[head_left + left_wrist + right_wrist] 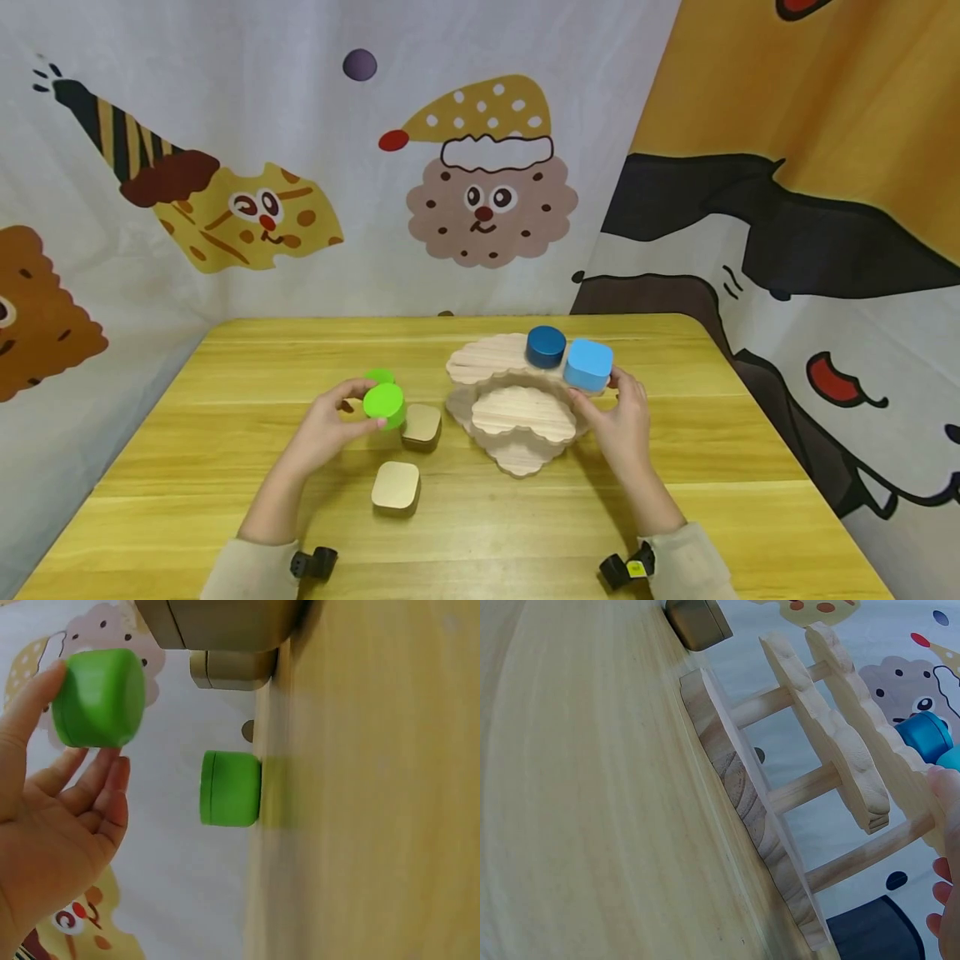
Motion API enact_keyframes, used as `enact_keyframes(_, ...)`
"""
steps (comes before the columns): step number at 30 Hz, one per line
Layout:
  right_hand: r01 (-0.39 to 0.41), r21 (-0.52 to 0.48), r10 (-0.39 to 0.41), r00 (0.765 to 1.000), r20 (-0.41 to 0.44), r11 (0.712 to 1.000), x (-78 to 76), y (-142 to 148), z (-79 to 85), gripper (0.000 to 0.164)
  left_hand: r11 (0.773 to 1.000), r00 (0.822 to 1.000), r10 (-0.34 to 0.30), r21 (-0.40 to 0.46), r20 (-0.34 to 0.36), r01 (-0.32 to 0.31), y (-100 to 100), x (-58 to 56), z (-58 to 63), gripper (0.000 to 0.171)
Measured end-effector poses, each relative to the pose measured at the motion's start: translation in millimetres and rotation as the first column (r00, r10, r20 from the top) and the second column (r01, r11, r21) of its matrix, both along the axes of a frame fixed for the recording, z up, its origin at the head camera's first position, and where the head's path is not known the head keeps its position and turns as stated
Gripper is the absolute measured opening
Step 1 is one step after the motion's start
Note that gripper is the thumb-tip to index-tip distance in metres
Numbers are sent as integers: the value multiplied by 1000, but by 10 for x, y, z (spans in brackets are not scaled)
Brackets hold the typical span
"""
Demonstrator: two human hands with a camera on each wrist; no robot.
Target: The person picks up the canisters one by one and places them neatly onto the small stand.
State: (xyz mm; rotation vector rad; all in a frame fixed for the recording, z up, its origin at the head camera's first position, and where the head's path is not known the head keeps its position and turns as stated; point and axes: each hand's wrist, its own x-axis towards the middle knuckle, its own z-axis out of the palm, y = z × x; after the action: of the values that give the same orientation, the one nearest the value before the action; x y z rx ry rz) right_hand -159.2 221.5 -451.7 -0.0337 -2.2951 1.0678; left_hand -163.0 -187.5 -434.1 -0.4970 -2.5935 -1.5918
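Observation:
My left hand (330, 423) pinches a bright green cylinder (385, 405) between thumb and fingers, above the table. A second green cylinder (230, 788) stands on the tabletop beyond it. Two tan rounded-square blocks (396, 488) lie to the right of and nearer than that hand. At the right end of a tiered wooden stand's (487, 358) top shelf, my right hand (624, 417) holds a light blue rounded-square block (588, 364), thumb in front and fingers at the right side. A dark blue cylinder (546, 347) stands beside it on that shelf.
The stand has scalloped shelves joined by round wooden posts (870, 855); its base rests on the wooden table (480, 542). A patterned curtain (300, 108) hangs behind the table's far edge and along its sides.

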Motion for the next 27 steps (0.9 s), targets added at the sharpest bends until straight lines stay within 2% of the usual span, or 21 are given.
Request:
enact_keyframes(7, 2, 2, -2, 1000, -1, 1000, 4, 1, 0, 67, 999, 999, 28, 21, -22, -27, 108, 50, 160, 55)
enact_keyframes(16, 3, 2, -3, 1000, -2, 1000, 5, -6, 1, 69, 997, 997, 50, 61, -58, -46, 319, 50, 360, 54)
enact_keyframes(20, 4, 2, -4, 1000, -7, 1000, 7, -10, 2, 68, 995, 997, 56, 82, -50, -52, 436, 49, 447, 52)
enact_keyframes(21, 4, 2, -4, 1000, -8, 1000, 8, -12, 3, 68, 995, 997, 61, 87, -46, -56, 478, 63, 501, 51)
enact_keyframes(27, 3, 6, -3, 1000, -13, 1000, 8, -13, 0, 68, 991, 996, 71, 117, -62, -63, 687, -6, 583, 50)
